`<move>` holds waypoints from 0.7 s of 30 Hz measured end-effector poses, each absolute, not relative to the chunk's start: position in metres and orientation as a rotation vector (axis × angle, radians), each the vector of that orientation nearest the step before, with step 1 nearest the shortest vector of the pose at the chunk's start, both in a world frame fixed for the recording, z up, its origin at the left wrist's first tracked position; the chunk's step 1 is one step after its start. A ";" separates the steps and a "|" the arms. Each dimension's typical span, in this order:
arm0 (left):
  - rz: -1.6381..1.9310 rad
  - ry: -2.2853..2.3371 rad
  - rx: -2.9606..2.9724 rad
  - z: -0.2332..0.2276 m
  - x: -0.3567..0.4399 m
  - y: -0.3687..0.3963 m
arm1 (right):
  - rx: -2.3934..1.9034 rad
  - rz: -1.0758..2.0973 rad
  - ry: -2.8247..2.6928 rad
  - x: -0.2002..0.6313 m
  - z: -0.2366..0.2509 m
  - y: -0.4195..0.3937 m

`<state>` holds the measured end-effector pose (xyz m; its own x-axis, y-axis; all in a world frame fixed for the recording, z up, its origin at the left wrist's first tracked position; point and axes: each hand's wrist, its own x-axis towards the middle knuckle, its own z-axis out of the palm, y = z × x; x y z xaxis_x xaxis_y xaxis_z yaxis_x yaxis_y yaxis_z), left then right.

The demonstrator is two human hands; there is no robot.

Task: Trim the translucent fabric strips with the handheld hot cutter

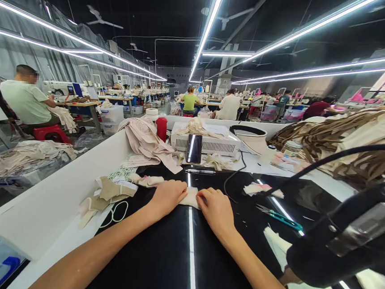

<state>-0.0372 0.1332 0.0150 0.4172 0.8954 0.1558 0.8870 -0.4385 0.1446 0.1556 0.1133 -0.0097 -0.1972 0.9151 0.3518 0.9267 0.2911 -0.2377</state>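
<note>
Both hands low-centre in the frame, fingers curled nearly closed — left hand point(169, 197) pinching the left end of a small white cloth point(191, 198), right hand point(216, 208) its right end — cloth between the fingertips, over the black tabletop point(149, 257).

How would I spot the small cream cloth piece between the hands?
Find the glossy black tabletop, with a bright streak of light reflected down its middle. Follow that streak upward to where the left hand and the right hand nearly meet. The small cream cloth piece bridges the gap, with both hands on it, while other fabric scraps lie loose to either side.
</note>
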 end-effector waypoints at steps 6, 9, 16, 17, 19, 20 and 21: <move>0.482 1.560 2.769 0.017 -0.050 0.136 | -1.468 -0.058 -2.157 0.146 0.014 0.077; 0.606 1.472 2.821 0.022 -0.056 0.133 | -1.358 0.017 -2.210 0.152 0.020 0.037; 0.656 1.240 2.910 0.028 -0.046 0.100 | -1.402 0.129 -2.159 0.229 0.012 -0.047; 0.642 1.196 2.921 0.027 -0.041 0.093 | -1.453 0.121 -2.123 0.244 0.011 -0.053; 0.606 1.103 2.940 0.024 -0.028 0.079 | -1.556 0.102 -2.049 0.271 0.008 -0.062; 0.586 1.052 2.949 0.022 -0.020 0.072 | -1.596 0.096 -2.022 0.281 0.006 -0.065; 0.567 1.001 2.958 0.020 -0.012 0.064 | -1.628 0.092 -2.003 0.289 0.004 -0.067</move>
<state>-0.0121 0.0643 0.0203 0.7373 0.5821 0.3428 0.5936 -0.8005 0.0823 0.2891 -0.0673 0.0036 -0.1135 0.9221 0.3699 0.8844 0.2634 -0.3852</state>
